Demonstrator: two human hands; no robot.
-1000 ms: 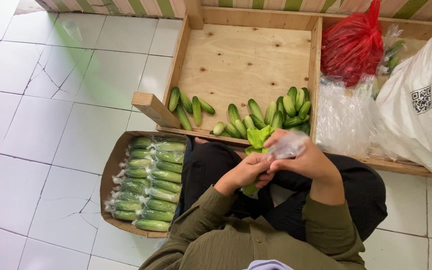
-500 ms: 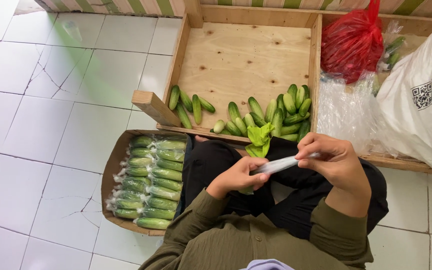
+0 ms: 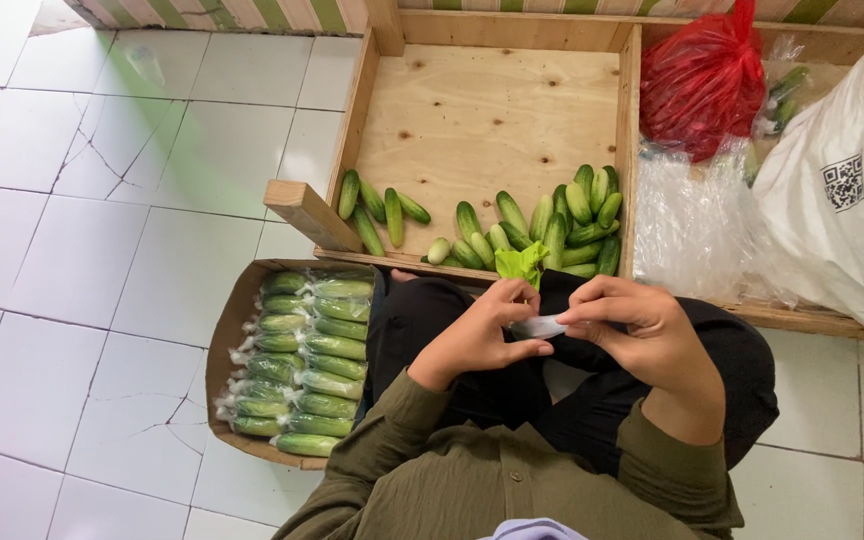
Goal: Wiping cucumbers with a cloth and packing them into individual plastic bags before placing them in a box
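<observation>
Over my lap, my left hand (image 3: 477, 335) and my right hand (image 3: 642, 335) pinch a small clear plastic bag (image 3: 539, 327) between their fingertips. A light green leafy bit (image 3: 522, 263) lies just beyond the hands at the tray's near edge. Loose green cucumbers (image 3: 552, 225) lie in the wooden tray (image 3: 472, 110) ahead of me. To my left a cardboard box (image 3: 224, 345) holds several cucumbers wrapped in clear bags (image 3: 307, 360).
A red plastic bag (image 3: 702, 80) and crumpled clear plastic (image 3: 692, 225) sit in the tray's right compartment. A big white sack (image 3: 842, 190) leans at the right. White, cracked floor tiles (image 3: 102, 230) spread to the left.
My hands have dropped from near the tray's edge toward my lap. The plastic bag, bunched up a second ago, is now held flat between both hands' fingertips.
</observation>
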